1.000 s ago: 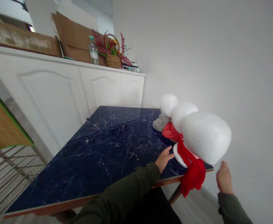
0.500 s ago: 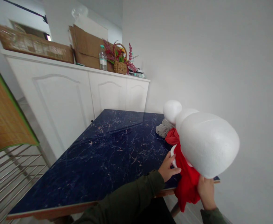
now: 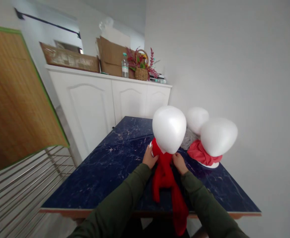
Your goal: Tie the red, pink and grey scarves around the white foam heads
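A white foam mannequin head (image 3: 169,128) stands upright near the middle of the table, seen from above. A red scarf (image 3: 165,168) is wrapped about its neck, with long ends hanging down over the table's front edge. My left hand (image 3: 150,158) grips the left side of the base, its thumb on the scarf. On the opposite side, the curled fingers of my right hand (image 3: 180,163) close on the base by the scarf; their tips are partly hidden. To the right are a mannequin head with a coral-red scarf (image 3: 202,152) and another with a grey scarf (image 3: 189,137).
The table (image 3: 105,178) has a dark blue marbled top. Behind it runs a white cabinet (image 3: 90,102) bearing cardboard boxes (image 3: 72,60), a water bottle (image 3: 125,66) and a flower basket (image 3: 141,74). A metal rack (image 3: 53,165) with a bamboo mat (image 3: 18,92) stands at left.
The near mannequin head has gone from the table's right front edge to the middle of the table. My right hand has come from beneath it to its right side. My view has shifted.
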### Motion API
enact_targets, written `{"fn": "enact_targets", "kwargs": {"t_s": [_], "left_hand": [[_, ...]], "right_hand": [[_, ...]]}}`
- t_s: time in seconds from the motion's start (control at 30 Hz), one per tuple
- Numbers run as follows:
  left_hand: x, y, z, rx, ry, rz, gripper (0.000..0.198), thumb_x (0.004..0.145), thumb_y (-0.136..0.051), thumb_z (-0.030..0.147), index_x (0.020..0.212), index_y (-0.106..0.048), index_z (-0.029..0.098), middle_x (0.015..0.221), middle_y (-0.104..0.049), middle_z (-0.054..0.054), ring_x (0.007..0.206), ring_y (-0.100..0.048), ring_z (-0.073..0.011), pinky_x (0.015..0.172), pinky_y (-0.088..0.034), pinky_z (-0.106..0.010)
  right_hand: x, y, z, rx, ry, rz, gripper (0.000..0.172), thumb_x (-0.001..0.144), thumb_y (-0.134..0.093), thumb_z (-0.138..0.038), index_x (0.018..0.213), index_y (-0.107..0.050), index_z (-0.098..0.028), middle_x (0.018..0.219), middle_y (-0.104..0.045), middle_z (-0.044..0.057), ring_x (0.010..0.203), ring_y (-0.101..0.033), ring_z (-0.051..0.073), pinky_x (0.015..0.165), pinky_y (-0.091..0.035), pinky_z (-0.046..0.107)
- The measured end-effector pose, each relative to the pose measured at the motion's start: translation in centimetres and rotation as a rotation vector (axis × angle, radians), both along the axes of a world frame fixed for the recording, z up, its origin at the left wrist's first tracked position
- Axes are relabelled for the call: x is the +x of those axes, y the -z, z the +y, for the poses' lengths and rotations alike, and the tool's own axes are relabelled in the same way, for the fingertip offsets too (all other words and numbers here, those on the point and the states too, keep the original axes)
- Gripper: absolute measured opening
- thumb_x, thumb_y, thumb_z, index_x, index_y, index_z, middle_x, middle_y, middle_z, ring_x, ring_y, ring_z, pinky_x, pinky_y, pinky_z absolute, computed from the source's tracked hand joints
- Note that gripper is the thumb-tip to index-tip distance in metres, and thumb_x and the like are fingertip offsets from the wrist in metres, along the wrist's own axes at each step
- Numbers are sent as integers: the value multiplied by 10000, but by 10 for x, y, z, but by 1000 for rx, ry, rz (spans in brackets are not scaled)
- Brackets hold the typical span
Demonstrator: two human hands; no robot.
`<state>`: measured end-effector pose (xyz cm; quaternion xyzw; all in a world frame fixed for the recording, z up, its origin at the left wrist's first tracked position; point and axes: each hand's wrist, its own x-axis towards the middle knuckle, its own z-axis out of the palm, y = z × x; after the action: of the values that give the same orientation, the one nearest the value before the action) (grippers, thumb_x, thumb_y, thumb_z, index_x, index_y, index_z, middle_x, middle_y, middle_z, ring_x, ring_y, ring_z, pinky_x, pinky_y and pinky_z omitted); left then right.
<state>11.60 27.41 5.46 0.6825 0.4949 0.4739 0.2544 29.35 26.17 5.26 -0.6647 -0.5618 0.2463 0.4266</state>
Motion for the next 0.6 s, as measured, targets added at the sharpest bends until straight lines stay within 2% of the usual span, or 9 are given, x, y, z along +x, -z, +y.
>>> {"fn": "enact_targets", "kwargs": {"t_s": [0.13, 0.23, 0.33, 0.4, 0.43, 0.5, 0.6], "left_hand": [[-5, 6, 16, -19, -15, 116, 602, 675, -554, 178, 1254, -411, 105, 1292, -422, -143, 1245, -320, -266, 1039, -251, -399], [-3, 5, 18, 19, 22, 200, 506, 685, -543, 184, 1183, -487, 118, 1192, -521, -122, 1156, -430, -252, 997, -300, -384], [-2, -1, 16, -5, 58, 211, 386, 716, -494, 157, 1098, -546, 158, 1074, -594, -78, 1038, -516, -211, 934, -360, -353], [-2, -7, 12, -24, 21, 196, 345, 753, -458, 177, 1085, -546, 154, 1066, -595, -80, 1019, -523, -200, 921, -369, -344], [-2, -9, 9, -29, -14, 186, 344, 772, -446, 211, 1098, -535, 143, 1082, -584, -92, 1029, -516, -204, 924, -366, -345], [0, -13, 2, -27, -69, 183, 430, 782, -460, 330, 1154, -488, 118, 1134, -544, -128, 1075, -486, -228, 940, -352, -356], [5, -14, -11, -62, -66, 238, 779, 648, -584, 505, 1270, -353, 96, 1221, -449, -183, 1129, -440, -290, 939, -354, -384]], "right_hand": [[2, 4, 9, -47, -20, 61, 388, 804, -339, -380, 538, -507, -154, 470, -544, 52, 435, -511, 133, 434, -356, 218], [6, 2, 3, -83, -26, 116, 387, 831, -295, -357, 601, -514, -135, 490, -540, 51, 431, -521, 127, 390, -335, 203], [4, -6, -5, -142, 3, 224, 410, 852, -256, -395, 950, -506, -85, 629, -583, 68, 446, -558, 141, 346, -333, 200], [0, -11, -11, -180, 30, 339, 532, 837, -307, -461, 1222, -308, -95, 738, -600, 82, 444, -575, 151, 340, -360, 210], [-3, -13, -13, -186, 32, 384, 638, 814, -360, -495, 1294, -187, -112, 774, -604, 90, 446, -581, 158, 348, -383, 221], [-7, -15, -17, -172, 15, 386, 842, 739, -491, -533, 1338, -61, -127, 800, -612, 104, 454, -587, 176, 375, -428, 256], [-10, -11, -19, -88, -6, 237, 941, 629, -629, -509, 1331, -142, -114, 827, -623, 121, 510, -600, 205, 443, -469, 297]]}}
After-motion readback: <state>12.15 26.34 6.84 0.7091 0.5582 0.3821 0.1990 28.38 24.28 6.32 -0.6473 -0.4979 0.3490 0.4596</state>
